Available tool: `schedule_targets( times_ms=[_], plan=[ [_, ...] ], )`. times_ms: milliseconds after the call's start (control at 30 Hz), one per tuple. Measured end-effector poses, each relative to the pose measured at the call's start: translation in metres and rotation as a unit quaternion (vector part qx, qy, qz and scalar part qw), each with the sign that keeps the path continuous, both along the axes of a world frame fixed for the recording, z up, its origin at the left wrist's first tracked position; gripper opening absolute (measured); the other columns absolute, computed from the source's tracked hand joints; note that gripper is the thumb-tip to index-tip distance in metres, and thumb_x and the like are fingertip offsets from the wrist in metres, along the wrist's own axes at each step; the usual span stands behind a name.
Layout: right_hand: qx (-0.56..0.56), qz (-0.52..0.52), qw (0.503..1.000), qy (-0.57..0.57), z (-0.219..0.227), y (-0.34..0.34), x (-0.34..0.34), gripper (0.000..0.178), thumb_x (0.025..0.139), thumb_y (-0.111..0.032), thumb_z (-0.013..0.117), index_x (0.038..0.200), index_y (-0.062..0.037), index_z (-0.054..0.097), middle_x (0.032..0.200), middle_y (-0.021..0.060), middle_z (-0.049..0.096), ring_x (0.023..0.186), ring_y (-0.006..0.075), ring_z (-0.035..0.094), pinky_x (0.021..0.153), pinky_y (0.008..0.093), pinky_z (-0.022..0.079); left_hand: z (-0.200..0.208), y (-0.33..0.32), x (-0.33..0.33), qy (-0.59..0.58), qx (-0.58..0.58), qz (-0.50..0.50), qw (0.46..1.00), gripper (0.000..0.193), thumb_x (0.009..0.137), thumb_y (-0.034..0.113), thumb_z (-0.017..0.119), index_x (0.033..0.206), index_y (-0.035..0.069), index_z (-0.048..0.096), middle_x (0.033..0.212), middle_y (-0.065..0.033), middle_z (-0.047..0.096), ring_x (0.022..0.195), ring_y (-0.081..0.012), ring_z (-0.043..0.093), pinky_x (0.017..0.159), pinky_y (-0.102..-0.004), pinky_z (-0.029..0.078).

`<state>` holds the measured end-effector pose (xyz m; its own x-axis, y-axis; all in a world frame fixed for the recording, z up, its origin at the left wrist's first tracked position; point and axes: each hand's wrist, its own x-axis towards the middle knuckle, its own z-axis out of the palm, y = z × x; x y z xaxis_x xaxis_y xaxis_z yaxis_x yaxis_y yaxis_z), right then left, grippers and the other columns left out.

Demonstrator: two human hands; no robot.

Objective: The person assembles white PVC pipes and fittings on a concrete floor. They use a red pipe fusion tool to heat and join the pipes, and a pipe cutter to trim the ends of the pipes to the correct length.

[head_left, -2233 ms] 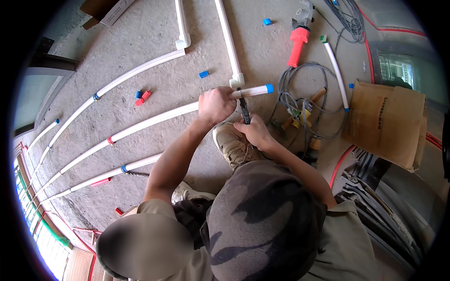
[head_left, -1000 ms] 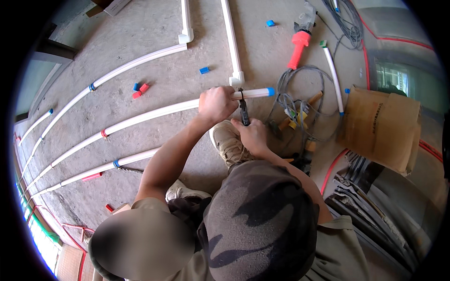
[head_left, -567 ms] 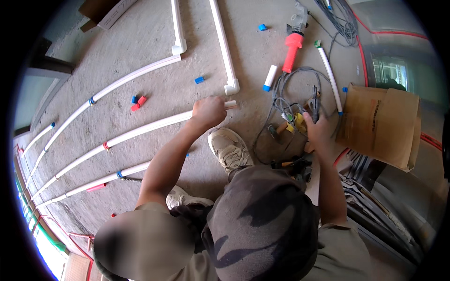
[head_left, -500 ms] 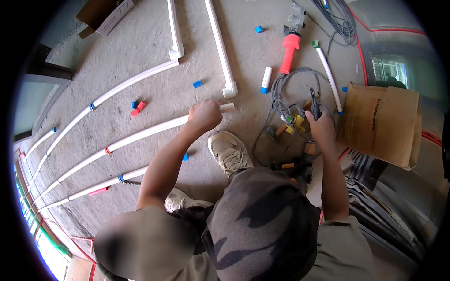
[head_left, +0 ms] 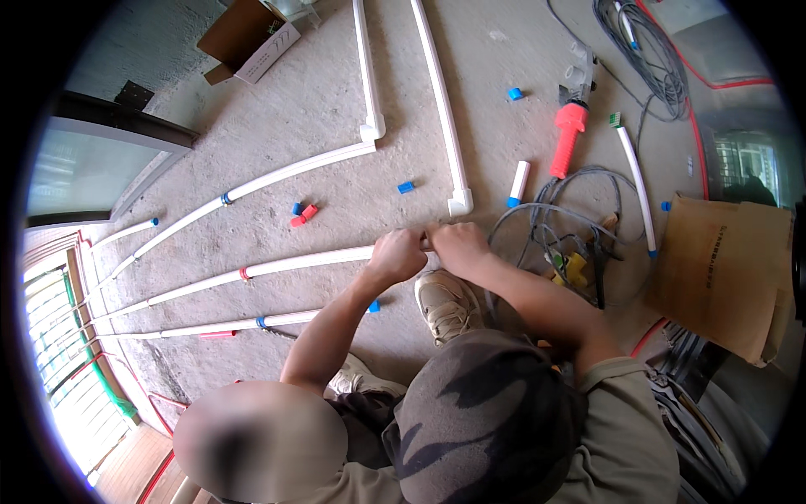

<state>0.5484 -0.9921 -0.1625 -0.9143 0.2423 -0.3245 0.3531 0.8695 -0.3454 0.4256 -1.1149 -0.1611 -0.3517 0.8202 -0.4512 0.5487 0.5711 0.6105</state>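
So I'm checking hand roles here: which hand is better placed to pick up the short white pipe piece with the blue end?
Probably the right hand. It grips the long white pipe at its end, on the side nearer the short piece. The left hand sits farther away and can steady the pipe.

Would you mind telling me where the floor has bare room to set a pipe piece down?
Bare concrete lies between the two upper white pipes and the brown box at top left. It is crowded right of both hands, around the grey cables and orange tool.
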Motion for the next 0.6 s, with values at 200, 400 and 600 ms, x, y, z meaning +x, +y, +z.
schedule_targets(
  times_ms=[200, 400, 600],
  plan=[
    [-0.019, -0.052, 0.991, -0.124, 0.032, 0.058, 0.032, 0.011, 0.083, -0.010, 0.068, 0.089, -0.0016, 0.072, 0.092, 0.0216, 0.075, 0.088, 0.0395, 0.074, 0.077, 0.0502, 0.059, -0.003, 0.007, -0.011, 0.042, -0.013, -0.038, 0.998, 0.020, 0.078, 0.009, 0.057, 0.096, 0.004, 0.065, 0.094, -0.0237, 0.071, 0.095, -0.0457, 0.066, 0.086, -0.0556, 0.052],
    [-0.019, -0.094, 0.995, 0.037, 0.058, 0.102, 0.114, 0.022, 0.094, -0.021, 0.069, 0.103, -0.0032, 0.060, 0.096, 0.0177, 0.070, 0.090, 0.0379, 0.070, 0.076, 0.0490, 0.055, -0.015, 0.037, 0.002, 0.176, 0.099, -0.115, 0.973, 0.024, 0.073, -0.001, 0.059, 0.095, 0.001, 0.066, 0.101, -0.0196, 0.067, 0.101, -0.0408, 0.064, 0.088, -0.0496, 0.056],
    [-0.206, -0.187, 0.946, 0.164, 0.055, 0.102, 0.112, 0.020, 0.091, -0.014, 0.074, 0.105, -0.0030, 0.063, 0.093, 0.0154, 0.069, 0.084, 0.0330, 0.069, 0.073, 0.0427, 0.054, 0.013, 0.059, -0.006, 0.184, 0.019, -0.173, 0.967, 0.014, 0.078, 0.005, 0.060, 0.086, 0.000, 0.070, 0.103, -0.0195, 0.069, 0.103, -0.0383, 0.067, 0.089, -0.0473, 0.056]
  ],
)
